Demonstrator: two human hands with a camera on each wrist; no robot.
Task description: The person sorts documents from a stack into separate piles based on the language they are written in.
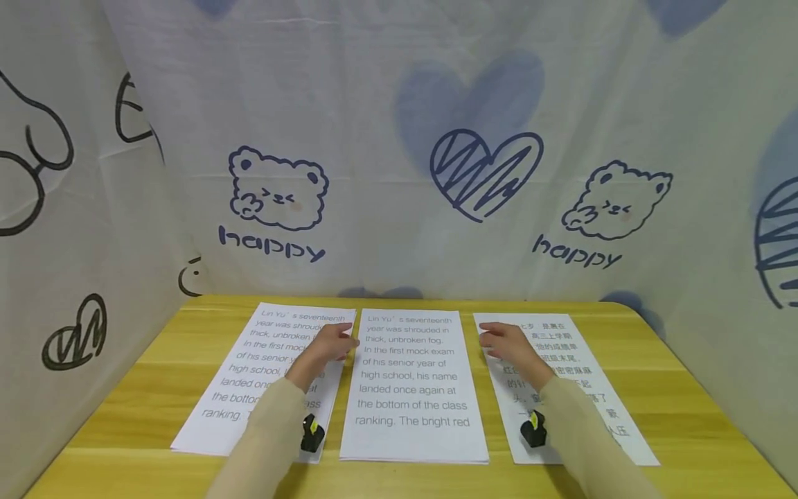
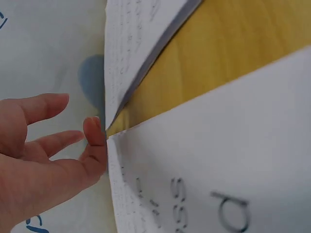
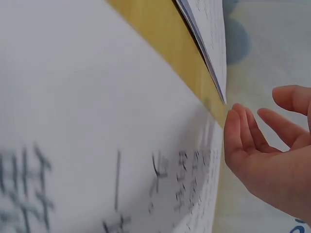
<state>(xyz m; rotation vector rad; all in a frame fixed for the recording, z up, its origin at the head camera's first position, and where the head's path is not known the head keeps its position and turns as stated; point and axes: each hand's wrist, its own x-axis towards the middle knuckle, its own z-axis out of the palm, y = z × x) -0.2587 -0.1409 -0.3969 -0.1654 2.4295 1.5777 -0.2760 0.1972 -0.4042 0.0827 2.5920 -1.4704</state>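
Observation:
Three white printed paper stacks lie side by side on the table. The left stack (image 1: 206, 430) and the middle stack (image 1: 411, 443) carry English text, and the right stack (image 1: 580, 336) carries Chinese characters. My left hand (image 1: 327, 348) is over the upper right part of the left stack, fingers loosely bent, nothing in them. Over the upper left part of the right stack is my right hand (image 1: 508, 344), also empty with relaxed fingers. In the wrist views, the left hand (image 2: 53, 150) and right hand (image 3: 267, 150) appear beyond the paper; whether either touches it I cannot tell.
The yellow wood-grain table (image 1: 112, 430) has rounded far corners. A white cloth curtain (image 1: 374, 229) with bears, hearts and "happy" printed on it hangs behind and at the sides. A small black device (image 1: 312, 435) sits at the left wrist, another black device (image 1: 533, 431) at the right.

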